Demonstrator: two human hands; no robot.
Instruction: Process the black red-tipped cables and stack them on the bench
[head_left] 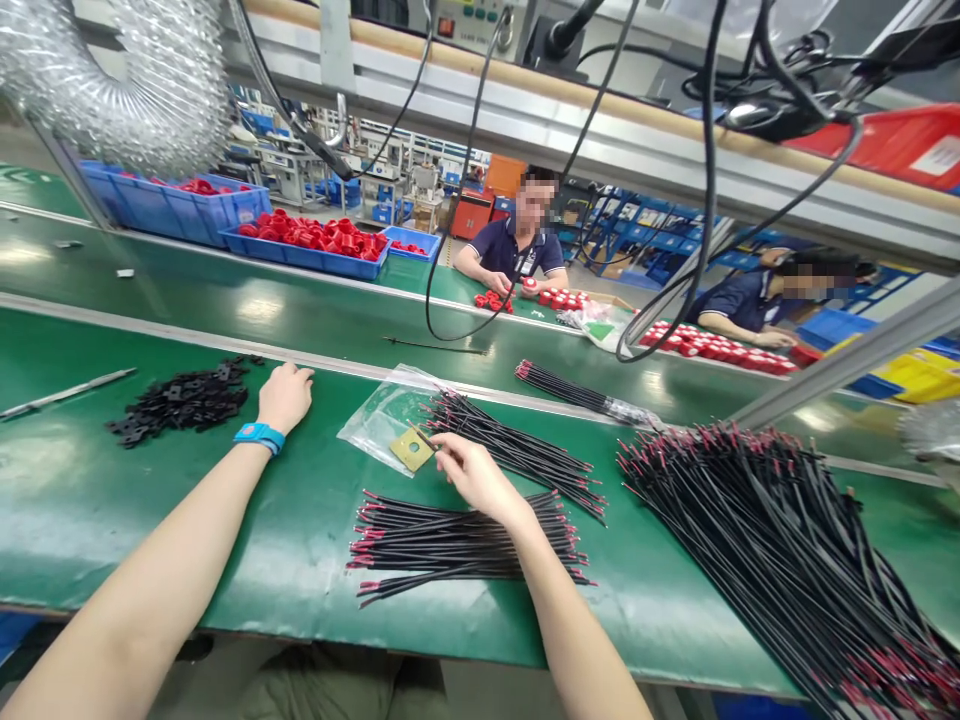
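Observation:
My left hand [286, 398], with a blue band [260, 436] on its wrist, rests on the green bench beside a pile of small flat black parts [187, 400]. Its fingers are curled together; anything within them is hidden. My right hand [471, 472] pinches a thin dark rod [422, 436], whose kind I cannot make out. Below the rod's tip, a yellowish square plate with a round hole [405, 458] lies partly on a clear plastic bag [375, 415]. Black cables with reddish ends [442, 540] pass under my right forearm, and a second cable bundle [517, 445] lies just beyond.
A large heap of black cables [750, 540] covers the right side. One bundle [562, 388] lies past the metal strip, a silvery pen-like tool [67, 393] far left. Blue bins of red parts [307, 240] and two co-workers are across the bench. Loose cords [709, 200] hang overhead.

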